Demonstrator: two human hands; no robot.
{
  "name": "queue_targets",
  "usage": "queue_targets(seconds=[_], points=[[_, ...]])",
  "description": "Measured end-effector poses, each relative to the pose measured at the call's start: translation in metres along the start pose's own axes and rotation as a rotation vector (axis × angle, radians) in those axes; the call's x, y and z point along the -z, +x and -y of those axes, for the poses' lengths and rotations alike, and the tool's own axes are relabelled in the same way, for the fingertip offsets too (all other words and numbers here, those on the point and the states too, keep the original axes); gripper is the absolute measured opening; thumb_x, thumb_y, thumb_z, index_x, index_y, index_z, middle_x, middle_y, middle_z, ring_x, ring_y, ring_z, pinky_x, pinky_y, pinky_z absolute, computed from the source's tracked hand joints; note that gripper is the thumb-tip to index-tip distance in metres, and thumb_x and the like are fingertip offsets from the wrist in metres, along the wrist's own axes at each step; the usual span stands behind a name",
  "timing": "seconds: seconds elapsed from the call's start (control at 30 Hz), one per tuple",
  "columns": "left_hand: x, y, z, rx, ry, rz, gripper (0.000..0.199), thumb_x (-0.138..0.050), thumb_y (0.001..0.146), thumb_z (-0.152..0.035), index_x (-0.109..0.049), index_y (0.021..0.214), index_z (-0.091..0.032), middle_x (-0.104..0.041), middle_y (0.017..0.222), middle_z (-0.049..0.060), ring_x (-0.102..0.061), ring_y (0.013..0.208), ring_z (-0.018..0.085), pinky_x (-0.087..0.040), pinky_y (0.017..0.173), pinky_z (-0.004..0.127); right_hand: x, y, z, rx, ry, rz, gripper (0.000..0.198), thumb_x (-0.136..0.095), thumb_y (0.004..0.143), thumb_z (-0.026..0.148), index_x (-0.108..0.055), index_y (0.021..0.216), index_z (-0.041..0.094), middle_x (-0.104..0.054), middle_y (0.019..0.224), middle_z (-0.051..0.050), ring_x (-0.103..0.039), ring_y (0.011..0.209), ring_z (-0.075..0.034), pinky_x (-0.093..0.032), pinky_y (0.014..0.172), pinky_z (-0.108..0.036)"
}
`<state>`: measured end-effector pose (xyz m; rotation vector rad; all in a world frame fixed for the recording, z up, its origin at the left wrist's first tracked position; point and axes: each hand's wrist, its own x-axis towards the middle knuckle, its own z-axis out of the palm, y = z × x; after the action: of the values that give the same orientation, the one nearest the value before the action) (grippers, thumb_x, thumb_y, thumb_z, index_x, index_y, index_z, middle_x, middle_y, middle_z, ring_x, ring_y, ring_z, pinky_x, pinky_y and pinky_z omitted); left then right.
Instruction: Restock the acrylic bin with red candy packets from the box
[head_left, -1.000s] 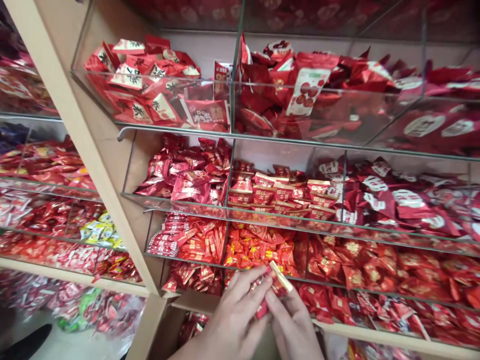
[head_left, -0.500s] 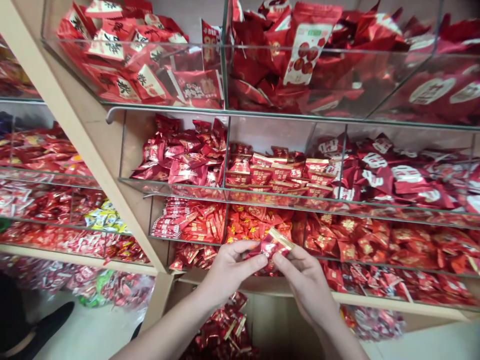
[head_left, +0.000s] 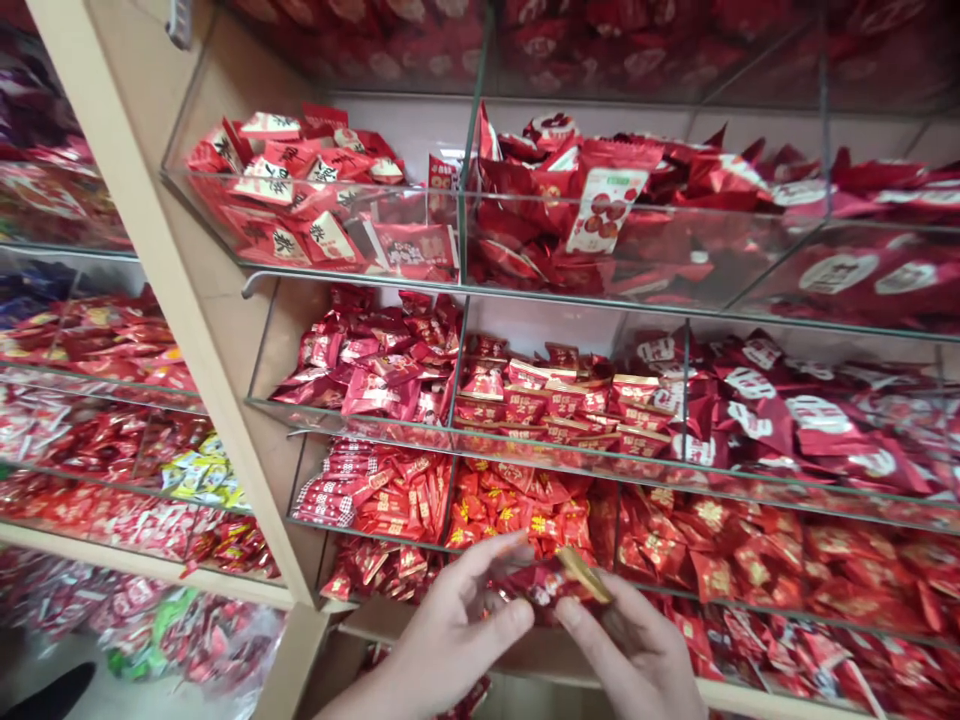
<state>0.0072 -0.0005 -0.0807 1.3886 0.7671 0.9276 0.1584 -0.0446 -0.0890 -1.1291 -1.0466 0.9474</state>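
Observation:
A small red candy packet (head_left: 541,582) with a gold crimped end is between my hands, in front of the lower bins. My left hand (head_left: 450,640) holds its left end, with the fingers behind it and the thumb in front. On the gold end's side, my right hand (head_left: 637,645) has its thumb against the front and its fingers behind. The packet is tilted and slightly blurred. Just behind it lie red candies with yellow lettering (head_left: 517,510). A bin of gold-edged red packets (head_left: 559,400) is on the shelf above.
Clear-fronted shelves (head_left: 585,295) of red wrapped sweets span the view. A slanting wooden upright (head_left: 161,290) divides them on the left. An opened cardboard box (head_left: 375,618) is below my hands. Bagged sweets (head_left: 202,640) lie at the lower left, near a dark shoe (head_left: 64,692).
The view has tipped upward, so the shelves and my hands appear lower and an upper shelf shows. The packet has turned in my hands, its gold end now angled down to the right.

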Motion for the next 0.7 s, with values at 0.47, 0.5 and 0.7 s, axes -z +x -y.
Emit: queue_targets(seconds=[0.47,0.5,0.7], points=[[0.001,0.024,-0.011,0.02,0.03,-0.045,0.019,-0.065,0.068,-0.033,-0.061,0.064,-0.014,-0.048,0.05,-0.007,-0.037,0.045,0.004,-0.029,0.045,0.017,0.012,0.028,0.006,0.001,-0.013,0.117,0.023,-0.063,0.071,0.032,-0.06,0.09,0.02,-0.059,0.07,0.0,-0.052,0.064,-0.011,-0.044,0.06,-0.023],[0.001,0.025,-0.01,0.002,0.008,-0.083,0.021,-0.065,0.068,-0.033,-0.058,0.062,-0.014,-0.046,0.05,-0.007,-0.037,0.046,0.004,-0.029,0.045,0.017,0.013,0.028,0.007,-0.002,-0.038,0.129,0.019,-0.063,0.071,0.033,-0.06,0.083,0.019,-0.056,0.063,0.001,-0.049,0.057,-0.01,-0.042,0.055,-0.022],[0.001,0.021,-0.016,-0.109,0.301,0.008,0.019,-0.063,0.069,-0.028,-0.056,0.057,-0.015,-0.049,0.055,-0.004,-0.046,0.055,0.008,-0.037,0.054,0.021,0.011,0.019,0.01,-0.014,-0.144,0.326,0.027,-0.066,0.068,0.029,-0.057,0.093,0.023,-0.063,0.087,-0.003,-0.059,0.08,-0.016,-0.049,0.07,-0.026]])
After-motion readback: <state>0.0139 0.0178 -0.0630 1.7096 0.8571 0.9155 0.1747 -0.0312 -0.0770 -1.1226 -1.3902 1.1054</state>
